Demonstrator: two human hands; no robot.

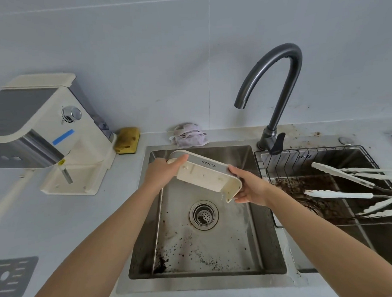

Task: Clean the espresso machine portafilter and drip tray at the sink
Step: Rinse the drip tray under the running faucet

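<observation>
I hold the cream drip tray (205,174) over the left sink basin (249,246), tipped so its right end points down and its underside faces me. My left hand (162,169) grips its upper left end. My right hand (249,186) supports the lower right end, where a little water drips off. The tray's grey front band reads KONKA. Coffee grounds speckle the basin floor around the drain (203,214). The grey tray grate (10,279) lies on the counter at the lower left. I cannot see the portafilter.
The cream espresso machine (45,131) stands on the left counter, a yellow sponge (127,140) and a crumpled cloth (189,135) behind the sink. A dark gooseneck faucet (275,96) arches over. The right basin holds a wire rack (278,165) with white tongs (342,176) and grounds.
</observation>
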